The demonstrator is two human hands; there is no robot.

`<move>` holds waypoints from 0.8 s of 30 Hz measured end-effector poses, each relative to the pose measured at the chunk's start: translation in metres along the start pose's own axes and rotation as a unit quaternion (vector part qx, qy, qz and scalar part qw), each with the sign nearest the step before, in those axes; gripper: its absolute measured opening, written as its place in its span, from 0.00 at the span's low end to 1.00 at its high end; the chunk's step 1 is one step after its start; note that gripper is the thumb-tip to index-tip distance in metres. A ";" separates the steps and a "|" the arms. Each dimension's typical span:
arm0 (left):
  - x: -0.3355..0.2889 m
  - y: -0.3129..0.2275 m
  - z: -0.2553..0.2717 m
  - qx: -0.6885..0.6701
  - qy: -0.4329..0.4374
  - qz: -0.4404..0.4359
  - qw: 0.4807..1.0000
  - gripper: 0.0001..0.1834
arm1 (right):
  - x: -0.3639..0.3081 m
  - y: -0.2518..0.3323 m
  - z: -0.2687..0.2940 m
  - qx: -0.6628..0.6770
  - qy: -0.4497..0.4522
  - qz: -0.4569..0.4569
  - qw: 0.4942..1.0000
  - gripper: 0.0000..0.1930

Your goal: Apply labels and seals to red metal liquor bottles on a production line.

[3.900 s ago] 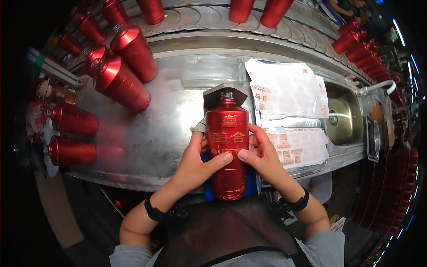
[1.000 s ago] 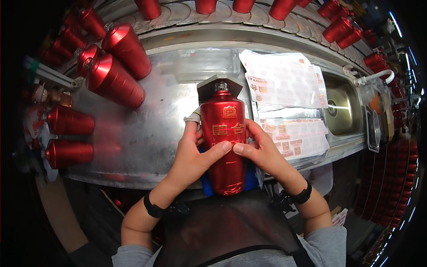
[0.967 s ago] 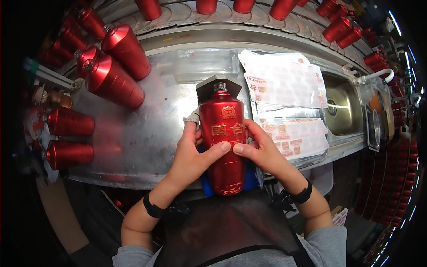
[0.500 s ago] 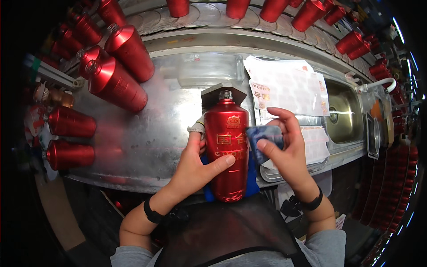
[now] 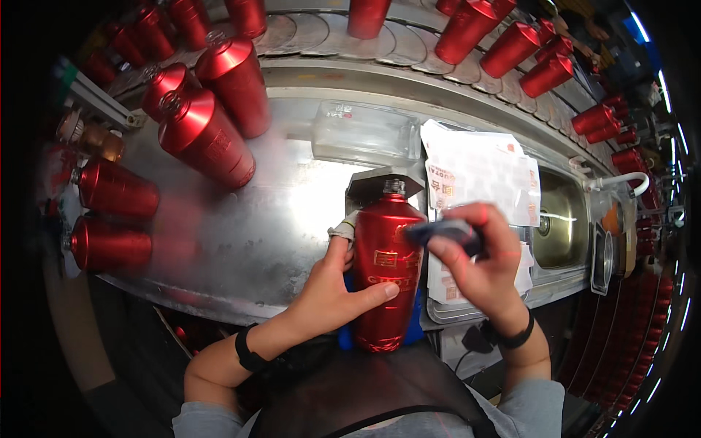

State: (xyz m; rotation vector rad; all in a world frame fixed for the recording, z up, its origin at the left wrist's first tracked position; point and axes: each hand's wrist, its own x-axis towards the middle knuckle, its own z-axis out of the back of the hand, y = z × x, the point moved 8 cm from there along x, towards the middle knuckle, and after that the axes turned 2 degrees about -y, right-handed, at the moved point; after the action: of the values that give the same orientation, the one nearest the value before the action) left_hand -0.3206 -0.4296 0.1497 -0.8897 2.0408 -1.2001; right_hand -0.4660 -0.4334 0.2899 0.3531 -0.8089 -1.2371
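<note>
- Glossy red metallic bottle with gold lettering and a clear neck (image 5: 385,271): at the near edge of the steel counter (image 5: 226,241), neck toward 12 o'clock, base toward 6.
- Left hand (image 5: 336,292): clamped on the bottle from 9 o'clock, thumb across its front.
- Right hand (image 5: 493,255): at 3 o'clock, pinching a dark blue pad (image 5: 449,233); blur hides whether pad and bottle touch.
- White sheets with reddish print (image 5: 478,171): 1 o'clock.
- More red bottles (image 5: 212,139): 10 o'clock.

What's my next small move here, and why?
Perhaps draw the dark blue piece gently along the red bottle: the right grip pinches it by the bottle's upper right side, contact unclear, while the left grip holds the bottle.
</note>
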 end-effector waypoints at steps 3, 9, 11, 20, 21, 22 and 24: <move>-0.001 0.006 0.002 0.003 0.003 0.000 1.000 0.52 | -0.003 0.001 -0.010 -0.028 -0.010 -0.027 0.999 0.12; -0.008 0.006 0.006 -0.038 0.020 0.034 0.999 0.46 | -0.008 0.032 -0.024 -0.062 0.047 0.180 0.981 0.16; -0.006 0.007 0.009 -0.071 -0.004 0.002 0.997 0.44 | -0.040 0.043 -0.026 -0.056 0.062 0.206 0.975 0.14; -0.006 0.000 -0.001 -0.056 -0.038 -0.014 0.998 0.39 | -0.072 0.041 -0.022 -0.030 -0.009 0.183 0.983 0.15; -0.004 0.007 -0.003 -0.049 -0.046 -0.016 0.998 0.39 | -0.084 0.035 -0.021 0.013 0.013 0.135 0.991 0.14; -0.002 0.006 -0.005 -0.045 -0.044 -0.020 0.998 0.39 | -0.091 0.028 -0.020 0.056 0.035 0.088 0.994 0.14; -0.005 0.006 -0.004 -0.044 -0.048 -0.011 0.998 0.38 | -0.077 0.012 -0.014 0.089 0.007 -0.050 0.995 0.11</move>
State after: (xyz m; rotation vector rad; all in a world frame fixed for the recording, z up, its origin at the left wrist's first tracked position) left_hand -0.3224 -0.4212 0.1469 -0.9942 2.0256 -1.0647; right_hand -0.4555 -0.3603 0.2610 0.5520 -0.9012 -1.2565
